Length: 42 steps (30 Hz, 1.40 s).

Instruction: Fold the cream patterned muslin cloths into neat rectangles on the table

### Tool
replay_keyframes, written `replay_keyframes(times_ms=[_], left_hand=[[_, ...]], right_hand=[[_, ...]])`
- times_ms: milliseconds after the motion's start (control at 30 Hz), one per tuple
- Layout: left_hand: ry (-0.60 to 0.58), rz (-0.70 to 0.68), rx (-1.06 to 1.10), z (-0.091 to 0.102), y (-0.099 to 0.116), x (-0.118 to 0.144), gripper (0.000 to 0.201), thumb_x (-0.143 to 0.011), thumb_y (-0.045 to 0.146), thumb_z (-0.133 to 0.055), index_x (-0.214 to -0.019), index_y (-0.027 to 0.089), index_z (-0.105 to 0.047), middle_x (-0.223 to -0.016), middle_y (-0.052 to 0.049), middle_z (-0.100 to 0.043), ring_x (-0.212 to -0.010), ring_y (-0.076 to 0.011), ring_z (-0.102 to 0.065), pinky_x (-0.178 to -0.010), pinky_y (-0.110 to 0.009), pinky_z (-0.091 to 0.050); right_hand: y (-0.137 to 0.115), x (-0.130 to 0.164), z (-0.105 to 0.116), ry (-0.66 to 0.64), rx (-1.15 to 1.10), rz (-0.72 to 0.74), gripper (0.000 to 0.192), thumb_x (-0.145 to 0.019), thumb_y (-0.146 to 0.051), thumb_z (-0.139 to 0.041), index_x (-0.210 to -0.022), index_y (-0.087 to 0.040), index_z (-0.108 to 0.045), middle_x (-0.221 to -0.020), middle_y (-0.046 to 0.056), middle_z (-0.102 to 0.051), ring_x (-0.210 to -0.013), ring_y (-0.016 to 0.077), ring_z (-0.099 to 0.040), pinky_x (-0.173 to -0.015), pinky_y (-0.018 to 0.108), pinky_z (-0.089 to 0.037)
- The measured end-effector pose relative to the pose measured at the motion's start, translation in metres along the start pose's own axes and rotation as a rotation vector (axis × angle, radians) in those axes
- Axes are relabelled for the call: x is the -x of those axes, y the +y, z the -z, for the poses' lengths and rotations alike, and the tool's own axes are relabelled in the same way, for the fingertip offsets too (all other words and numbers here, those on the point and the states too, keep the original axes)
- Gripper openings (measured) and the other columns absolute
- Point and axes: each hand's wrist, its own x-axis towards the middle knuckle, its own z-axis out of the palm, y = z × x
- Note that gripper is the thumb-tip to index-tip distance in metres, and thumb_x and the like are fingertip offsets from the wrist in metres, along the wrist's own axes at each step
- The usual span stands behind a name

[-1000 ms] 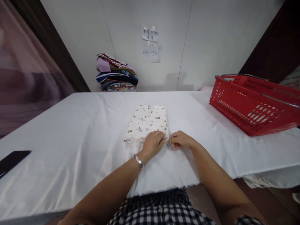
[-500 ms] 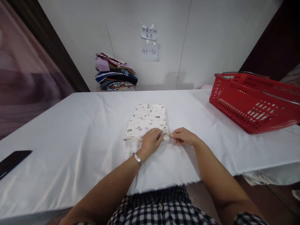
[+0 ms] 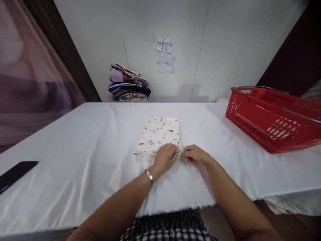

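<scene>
A folded white cloth [image 3: 160, 134] printed with small plant-like motifs lies in the middle of the white-covered table [image 3: 100, 134]. My left hand [image 3: 166, 156], with a silver bracelet on its wrist, rests on the near right corner and has a bit of the fabric pinched between thumb and fingers. At that same corner my right hand [image 3: 195, 154] is closed, its thumb and forefinger pinching the edge of the cloth. The fingers partly cover the corner they work on.
A red plastic basket [image 3: 271, 120] stands at the right. Against the back wall sits a stack of folded fabrics [image 3: 130, 85]. A dark phone [image 3: 16, 174] lies at the left edge. Paper signs [image 3: 165, 63] are taped to the wall.
The view has tilted slightly, so everything appears lower. My right hand has come closer to the cloth's corner and now meets it. My left hand keeps its hold there.
</scene>
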Motion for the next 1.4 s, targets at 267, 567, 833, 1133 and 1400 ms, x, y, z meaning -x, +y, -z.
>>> replay_keyframes(times_ms=[267,567,833,1133,1400], left_hand=[[-0.035,-0.004,-0.023,-0.004,0.004,0.003,0.014,-0.086,0.022,-0.051,-0.098,0.021,-0.057,-0.095,-0.005,-0.063,-0.090,-0.0192,-0.056,-0.078,-0.035,-0.046],[-0.019,0.030,-0.069,-0.005,0.002,0.002,0.021,-0.085,0.023,-0.052,-0.105,0.020,-0.053,-0.101,-0.006,-0.061,-0.095,-0.0207,-0.056,-0.081,-0.035,-0.045],[0.033,0.050,-0.050,0.001,-0.001,-0.001,0.020,-0.084,0.018,-0.053,-0.104,0.021,-0.053,-0.100,-0.003,-0.062,-0.093,-0.0183,-0.058,-0.079,-0.032,-0.047],[0.078,0.038,-0.055,0.005,-0.003,-0.004,0.018,-0.084,0.018,-0.054,-0.102,0.021,-0.054,-0.097,-0.003,-0.063,-0.089,-0.0179,-0.058,-0.076,-0.031,-0.046],[0.055,0.055,-0.046,0.007,-0.004,-0.004,0.020,-0.083,0.017,-0.055,-0.103,0.022,-0.054,-0.097,-0.002,-0.063,-0.089,-0.0173,-0.058,-0.075,-0.030,-0.046]], right_hand=[[-0.003,0.000,0.000,0.044,-0.046,0.043,0.007,-0.062,-0.018,-0.053,-0.055,-0.017,-0.052,-0.044,-0.004,-0.055,-0.034,0.0059,-0.047,-0.035,0.019,-0.024],[-0.008,0.003,-0.003,0.045,-0.203,0.064,0.019,-0.063,-0.032,-0.064,-0.059,-0.017,-0.052,-0.045,-0.005,-0.054,-0.034,0.0056,-0.045,-0.034,0.019,-0.023],[-0.001,0.008,0.007,0.004,0.085,-0.112,0.031,-0.074,-0.044,-0.063,-0.065,-0.015,-0.057,-0.061,0.004,-0.067,-0.037,0.0090,-0.052,-0.031,0.020,-0.031],[-0.003,0.002,-0.008,0.018,-0.152,-0.119,0.023,-0.074,-0.036,-0.067,-0.072,-0.015,-0.057,-0.069,0.003,-0.069,-0.042,0.0074,-0.055,-0.032,0.017,-0.036],[0.002,0.008,-0.020,0.141,-0.207,-0.062,0.024,-0.070,-0.034,-0.068,-0.067,-0.016,-0.052,-0.060,-0.001,-0.063,-0.038,0.0074,-0.052,-0.030,0.017,-0.032]])
